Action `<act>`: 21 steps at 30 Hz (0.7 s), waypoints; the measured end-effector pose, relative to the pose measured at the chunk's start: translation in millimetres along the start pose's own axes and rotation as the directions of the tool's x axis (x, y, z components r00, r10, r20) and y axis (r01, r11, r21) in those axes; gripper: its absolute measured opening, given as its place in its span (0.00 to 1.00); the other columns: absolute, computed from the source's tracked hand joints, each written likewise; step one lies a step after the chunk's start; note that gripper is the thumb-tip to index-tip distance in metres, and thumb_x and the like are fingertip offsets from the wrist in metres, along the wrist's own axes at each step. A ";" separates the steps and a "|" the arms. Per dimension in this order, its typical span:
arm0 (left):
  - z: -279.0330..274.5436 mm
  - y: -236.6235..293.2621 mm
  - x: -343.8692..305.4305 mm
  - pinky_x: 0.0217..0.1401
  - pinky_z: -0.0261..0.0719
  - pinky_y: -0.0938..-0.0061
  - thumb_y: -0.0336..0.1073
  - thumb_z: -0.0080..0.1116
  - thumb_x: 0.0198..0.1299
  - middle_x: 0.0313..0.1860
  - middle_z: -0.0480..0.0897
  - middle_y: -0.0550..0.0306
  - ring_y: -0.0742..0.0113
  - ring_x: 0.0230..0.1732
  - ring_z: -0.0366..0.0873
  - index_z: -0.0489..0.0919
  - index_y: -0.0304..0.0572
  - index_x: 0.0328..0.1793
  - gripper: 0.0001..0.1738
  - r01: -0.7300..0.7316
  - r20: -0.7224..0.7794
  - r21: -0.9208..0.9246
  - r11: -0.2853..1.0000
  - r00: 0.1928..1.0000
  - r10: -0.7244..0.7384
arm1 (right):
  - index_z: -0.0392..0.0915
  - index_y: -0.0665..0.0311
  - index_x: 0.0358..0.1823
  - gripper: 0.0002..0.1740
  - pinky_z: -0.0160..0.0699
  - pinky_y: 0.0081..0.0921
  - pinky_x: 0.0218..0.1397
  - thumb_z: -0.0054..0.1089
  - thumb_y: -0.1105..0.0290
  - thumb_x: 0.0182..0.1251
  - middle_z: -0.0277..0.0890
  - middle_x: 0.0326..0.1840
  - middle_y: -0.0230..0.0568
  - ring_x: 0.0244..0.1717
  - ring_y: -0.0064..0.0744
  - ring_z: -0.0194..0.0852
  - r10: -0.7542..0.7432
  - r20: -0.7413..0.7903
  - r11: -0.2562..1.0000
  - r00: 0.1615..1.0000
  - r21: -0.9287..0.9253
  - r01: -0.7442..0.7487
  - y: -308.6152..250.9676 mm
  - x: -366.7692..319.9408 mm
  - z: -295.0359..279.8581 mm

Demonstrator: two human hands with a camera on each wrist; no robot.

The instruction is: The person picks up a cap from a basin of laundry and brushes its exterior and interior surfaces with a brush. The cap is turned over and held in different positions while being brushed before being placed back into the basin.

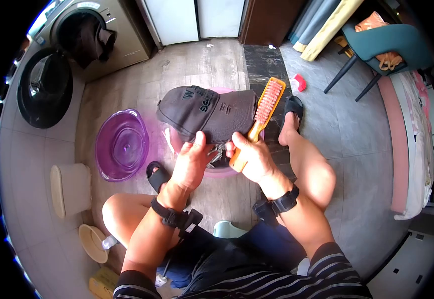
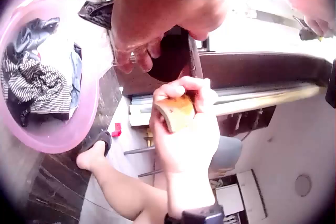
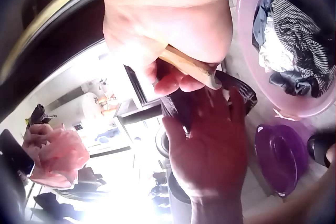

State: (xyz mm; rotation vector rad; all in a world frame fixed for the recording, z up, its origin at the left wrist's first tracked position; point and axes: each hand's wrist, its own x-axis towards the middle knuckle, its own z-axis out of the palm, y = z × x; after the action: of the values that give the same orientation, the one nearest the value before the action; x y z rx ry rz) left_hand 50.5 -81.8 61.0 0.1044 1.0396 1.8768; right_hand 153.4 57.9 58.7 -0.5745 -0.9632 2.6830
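A dark brown cap with black lettering is held up in front of me, over the pink basin. Its lower edge is pinched by my left hand, thumb on top and fingers underneath. My right hand grips the handle of a wooden scrub brush, its pale pink bristles facing up beside the cap's right end. The right thumb also lies at the cap's edge. In the left wrist view, the brush handle's end pokes out of the right fist. From the right wrist, the left palm shows beneath the cap.
Clothes, one striped, lie in the pink basin. A purple basin stands to the left on the floor. Beyond it, a washing machine has its door open with dark cloth hanging out. A teal chair stands far right.
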 end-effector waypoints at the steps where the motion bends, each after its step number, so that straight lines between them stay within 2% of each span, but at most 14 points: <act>1: 2.6 2.4 0.9 0.68 0.64 0.57 0.51 0.51 0.71 0.63 0.76 0.58 0.61 0.65 0.71 0.70 0.46 0.67 0.25 -0.069 -0.062 -0.078 0.995 0.996 0.064 | 0.73 0.58 0.44 0.07 0.75 0.26 0.38 0.59 0.66 0.70 0.73 0.31 0.33 0.34 0.29 0.75 0.032 0.037 0.999 0.999 -0.013 -0.031 2.2 -1.2 3.4; 2: -1.6 5.3 0.9 0.65 0.68 0.58 0.43 0.52 0.71 0.61 0.78 0.59 0.63 0.62 0.74 0.72 0.48 0.65 0.19 -0.086 -0.014 -0.141 0.986 0.996 0.085 | 0.72 0.58 0.43 0.08 0.75 0.25 0.37 0.58 0.63 0.71 0.73 0.30 0.32 0.33 0.28 0.75 0.033 0.038 0.999 0.999 -0.039 -0.032 3.7 -1.3 5.0; 3: -1.8 10.7 -0.2 0.65 0.69 0.58 0.43 0.51 0.71 0.60 0.78 0.59 0.63 0.61 0.74 0.72 0.48 0.65 0.19 -0.113 -0.009 -0.145 0.983 0.994 0.113 | 0.72 0.57 0.43 0.10 0.74 0.24 0.36 0.58 0.60 0.72 0.72 0.29 0.32 0.32 0.28 0.74 0.034 0.037 0.998 0.999 -0.063 -0.031 4.9 -0.8 6.5; 6: -7.2 25.1 0.7 0.63 0.72 0.58 0.39 0.49 0.72 0.60 0.79 0.59 0.65 0.60 0.76 0.73 0.46 0.65 0.18 -0.163 0.041 -0.148 0.975 0.984 0.171 | 0.73 0.54 0.44 0.18 0.68 0.22 0.32 0.50 0.47 0.74 0.70 0.28 0.29 0.27 0.23 0.69 0.135 0.031 0.990 0.990 0.037 -0.137 -6.5 -2.0 -11.8; 7: -13.4 26.3 0.5 0.65 0.71 0.58 0.39 0.50 0.72 0.60 0.79 0.58 0.64 0.61 0.75 0.73 0.44 0.65 0.19 -0.163 0.054 -0.123 0.979 0.984 0.171 | 0.73 0.53 0.44 0.19 0.65 0.20 0.30 0.51 0.45 0.73 0.69 0.30 0.28 0.24 0.20 0.65 -0.001 -0.162 0.995 0.987 0.101 0.017 -7.3 1.6 -3.6; 9: -19.2 29.1 -0.8 0.67 0.69 0.56 0.39 0.51 0.71 0.63 0.77 0.57 0.62 0.63 0.74 0.71 0.43 0.67 0.21 -0.153 0.064 -0.077 0.985 0.985 0.158 | 0.73 0.53 0.45 0.18 0.64 0.19 0.29 0.51 0.46 0.73 0.69 0.31 0.26 0.23 0.18 0.62 -0.015 -0.219 0.994 0.976 0.103 0.038 -18.7 9.7 -10.3; 10: -18.6 30.2 -2.4 0.68 0.68 0.55 0.40 0.51 0.71 0.64 0.76 0.56 0.61 0.64 0.73 0.70 0.43 0.68 0.22 -0.149 0.086 -0.067 0.986 0.984 0.155 | 0.72 0.52 0.47 0.13 0.65 0.20 0.29 0.54 0.53 0.74 0.69 0.30 0.25 0.23 0.17 0.62 -0.021 -0.235 0.998 0.972 0.054 0.034 -23.7 11.8 -12.3; 12: -15.4 33.1 -5.6 0.70 0.66 0.53 0.41 0.51 0.71 0.67 0.74 0.55 0.60 0.67 0.71 0.67 0.43 0.70 0.24 -0.141 0.132 -0.044 0.989 0.981 0.146 | 0.72 0.52 0.47 0.08 0.65 0.20 0.28 0.56 0.60 0.73 0.68 0.29 0.24 0.22 0.17 0.62 -0.010 -0.230 0.999 0.973 0.033 0.018 -26.8 10.7 -11.1; 14: -14.2 32.2 -3.7 0.71 0.65 0.52 0.43 0.51 0.71 0.68 0.72 0.54 0.58 0.69 0.69 0.65 0.42 0.72 0.26 -0.142 0.122 -0.145 0.979 0.979 0.161 | 0.71 0.52 0.47 0.08 0.66 0.20 0.27 0.59 0.69 0.70 0.67 0.28 0.23 0.22 0.16 0.62 -0.023 -0.267 0.999 0.964 0.026 0.031 -29.0 7.6 -4.7; 17: -10.0 34.3 -1.4 0.73 0.64 0.53 0.47 0.51 0.71 0.70 0.70 0.54 0.57 0.70 0.67 0.64 0.43 0.73 0.29 -0.148 0.030 -0.261 0.954 0.986 0.162 | 0.70 0.52 0.46 0.09 0.67 0.19 0.28 0.60 0.70 0.69 0.65 0.27 0.22 0.22 0.15 0.62 0.003 -0.198 0.994 0.980 -0.110 -0.025 -24.3 -0.1 -0.5; 19: -7.3 38.3 1.6 0.73 0.64 0.55 0.49 0.51 0.71 0.70 0.70 0.54 0.57 0.70 0.68 0.64 0.43 0.73 0.29 -0.161 -0.038 -0.352 0.922 0.987 0.157 | 0.69 0.53 0.45 0.09 0.66 0.14 0.27 0.61 0.69 0.69 0.66 0.28 0.22 0.22 0.13 0.61 0.017 -0.251 0.958 0.968 -0.272 -0.087 -16.6 -2.8 5.6; 21: -9.8 42.7 3.1 0.72 0.66 0.57 0.50 0.51 0.71 0.69 0.71 0.54 0.57 0.68 0.69 0.64 0.42 0.72 0.30 -0.200 -0.085 -0.320 0.926 0.980 0.182 | 0.69 0.56 0.47 0.09 0.63 0.12 0.26 0.57 0.64 0.72 0.68 0.29 0.24 0.22 0.12 0.60 0.046 -0.121 0.917 0.992 -0.388 -0.090 -15.9 -3.9 5.3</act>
State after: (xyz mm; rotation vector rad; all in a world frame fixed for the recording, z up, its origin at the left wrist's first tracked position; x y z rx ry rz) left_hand 14.5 -93.2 83.5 -0.0412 0.7601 2.2163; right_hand 155.9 65.7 73.8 -0.8380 -1.4891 2.4897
